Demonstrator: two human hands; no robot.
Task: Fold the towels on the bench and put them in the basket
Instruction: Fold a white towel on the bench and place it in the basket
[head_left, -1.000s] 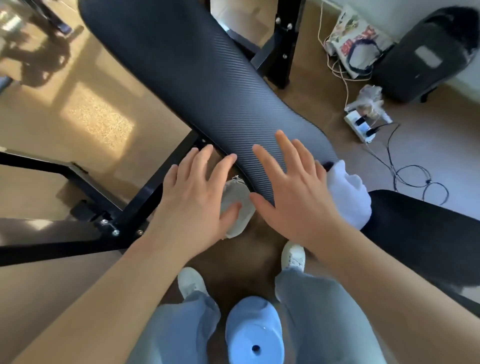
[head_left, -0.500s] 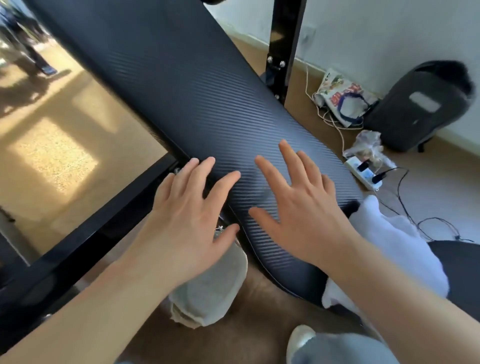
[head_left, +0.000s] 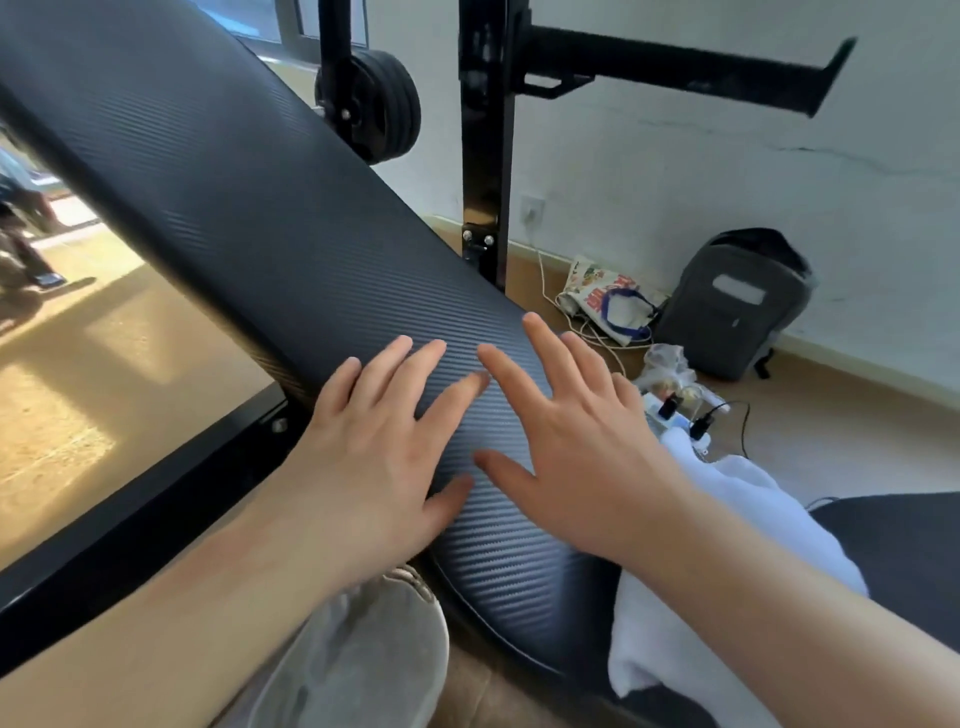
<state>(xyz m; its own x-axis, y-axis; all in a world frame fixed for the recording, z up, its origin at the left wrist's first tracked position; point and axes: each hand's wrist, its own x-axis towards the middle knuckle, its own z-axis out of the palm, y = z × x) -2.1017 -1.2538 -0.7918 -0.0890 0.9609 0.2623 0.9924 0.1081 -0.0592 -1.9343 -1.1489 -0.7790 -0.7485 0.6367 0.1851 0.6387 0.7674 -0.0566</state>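
1. Two towels: white towel under my right forearm at the tabletop edge; grey towel below my left.
2. Left hand and right hand: open, empty, fingers spread over the bare pad.

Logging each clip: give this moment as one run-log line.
left hand: open, empty | right hand: open, empty | both over black ribbed bench pad | white towel: unfolded | basket: unseen

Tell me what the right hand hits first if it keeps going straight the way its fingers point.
Probably nothing but more bench pad: the right hand lies spread over the pad, fingers aimed up its slope. Further along stands the black upright post, though depth is unclear.
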